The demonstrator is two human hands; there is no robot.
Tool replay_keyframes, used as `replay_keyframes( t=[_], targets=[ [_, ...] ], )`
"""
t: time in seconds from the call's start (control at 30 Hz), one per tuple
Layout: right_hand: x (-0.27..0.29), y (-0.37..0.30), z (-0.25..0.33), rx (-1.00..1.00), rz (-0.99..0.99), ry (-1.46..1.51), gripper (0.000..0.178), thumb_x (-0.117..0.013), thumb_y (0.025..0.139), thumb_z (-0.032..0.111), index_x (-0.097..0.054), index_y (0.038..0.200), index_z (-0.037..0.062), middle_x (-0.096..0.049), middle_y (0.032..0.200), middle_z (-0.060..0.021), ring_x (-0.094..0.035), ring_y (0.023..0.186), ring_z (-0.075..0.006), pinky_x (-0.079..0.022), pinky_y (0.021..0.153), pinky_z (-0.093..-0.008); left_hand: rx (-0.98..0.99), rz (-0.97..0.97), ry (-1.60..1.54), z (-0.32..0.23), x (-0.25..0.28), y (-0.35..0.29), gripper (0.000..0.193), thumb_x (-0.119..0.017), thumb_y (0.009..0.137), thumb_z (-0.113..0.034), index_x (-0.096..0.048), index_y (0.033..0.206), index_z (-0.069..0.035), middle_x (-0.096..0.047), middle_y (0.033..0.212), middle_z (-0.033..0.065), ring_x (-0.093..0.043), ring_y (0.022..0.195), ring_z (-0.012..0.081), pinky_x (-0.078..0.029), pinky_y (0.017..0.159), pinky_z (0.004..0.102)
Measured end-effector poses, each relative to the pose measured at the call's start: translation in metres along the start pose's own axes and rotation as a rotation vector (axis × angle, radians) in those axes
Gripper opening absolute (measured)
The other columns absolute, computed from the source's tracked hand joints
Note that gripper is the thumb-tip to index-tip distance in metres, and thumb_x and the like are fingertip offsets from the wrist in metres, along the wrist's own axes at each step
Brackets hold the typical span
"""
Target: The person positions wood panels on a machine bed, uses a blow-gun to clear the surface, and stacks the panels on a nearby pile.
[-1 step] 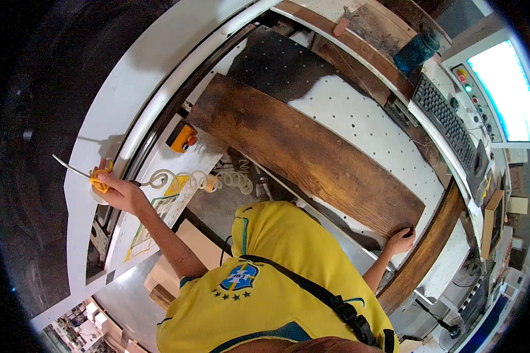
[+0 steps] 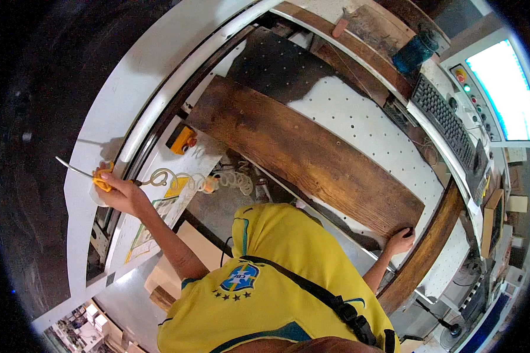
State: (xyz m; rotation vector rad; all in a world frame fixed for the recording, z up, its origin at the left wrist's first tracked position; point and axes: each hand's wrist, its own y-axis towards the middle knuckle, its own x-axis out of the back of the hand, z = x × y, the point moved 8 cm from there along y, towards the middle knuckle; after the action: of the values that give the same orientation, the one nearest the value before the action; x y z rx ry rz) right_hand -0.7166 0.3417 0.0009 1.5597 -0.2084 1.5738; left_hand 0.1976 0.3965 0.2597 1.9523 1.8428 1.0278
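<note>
My left hand (image 2: 122, 191) is closed around a yellow air blow gun (image 2: 103, 176) with a long thin metal nozzle pointing to the far left. A clear coiled hose (image 2: 188, 181) runs from it back to the right. A long brown wood board (image 2: 300, 150) with dark grain lies across the white perforated table (image 2: 359, 120). My right hand (image 2: 400, 241) is closed on the board's near right corner, fingers curled at its edge. Something small and dark shows by those fingers; I cannot make out what it is.
An orange-and-black box with a red button (image 2: 182, 139) sits on the white frame at left. At the far right are a keyboard (image 2: 444, 120), a lit screen (image 2: 503, 88) and a blue bottle (image 2: 415, 52). A second brown wood piece (image 2: 424, 253) stands by my right arm.
My left hand and the blow gun have shifted very slightly to the right. My right hand stays at the board's corner.
</note>
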Motion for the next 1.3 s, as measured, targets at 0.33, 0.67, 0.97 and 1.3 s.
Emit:
replay_keyframes(
  t=[0.33,0.67,0.97,1.3],
  targets=[
    [0.026,-0.06,-0.003,-0.078,0.008,0.04,0.038,-0.059,0.104,0.032,-0.067,0.13,0.0059,-0.07,0.125,-0.0153,-0.063,0.112,-0.0403,-0.049,0.097,-0.0507,-0.636,0.393,-0.064,-0.104,-0.165,-0.125,0.026,-0.057,0.105,-0.026,-0.063,0.122,-0.007,-0.062,0.135,0.011,-0.05,0.135,0.0368,-0.034,0.114,0.0552],
    [0.112,-0.17,0.04,-0.051,0.054,0.084,0.045,-0.069,0.099,0.027,-0.058,0.137,0.0054,-0.057,0.144,-0.0212,-0.051,0.132,-0.0428,-0.041,0.111,-0.0529,-0.558,0.96,-0.145,-0.014,-0.279,-0.238,0.039,-0.064,0.102,-0.034,-0.064,0.128,-0.006,-0.058,0.144,0.0136,-0.046,0.141,0.0365,-0.039,0.113,0.0563],
    [0.119,-0.189,0.001,-0.149,-0.004,0.037,0.053,-0.063,0.102,0.034,-0.052,0.149,0.011,-0.045,0.158,-0.0197,-0.042,0.145,-0.0406,-0.032,0.119,-0.0526,-0.728,1.114,-0.202,-0.071,-0.254,-0.298,0.045,-0.058,0.104,-0.032,-0.055,0.141,-0.007,-0.049,0.155,0.0118,-0.037,0.148,0.0349,-0.026,0.121,0.056],
    [0.166,-0.127,-0.088,-0.18,-0.152,-0.124,0.023,-0.072,0.092,0.027,-0.072,0.109,0.0121,-0.067,0.129,-0.009,-0.057,0.127,-0.0323,-0.043,0.107,-0.0483,-0.835,1.132,-0.003,-0.073,-0.261,-0.332,0.047,-0.054,0.107,-0.036,-0.051,0.146,-0.011,-0.041,0.16,0.0104,-0.032,0.151,0.0332,-0.022,0.123,0.0555]
  ],
)
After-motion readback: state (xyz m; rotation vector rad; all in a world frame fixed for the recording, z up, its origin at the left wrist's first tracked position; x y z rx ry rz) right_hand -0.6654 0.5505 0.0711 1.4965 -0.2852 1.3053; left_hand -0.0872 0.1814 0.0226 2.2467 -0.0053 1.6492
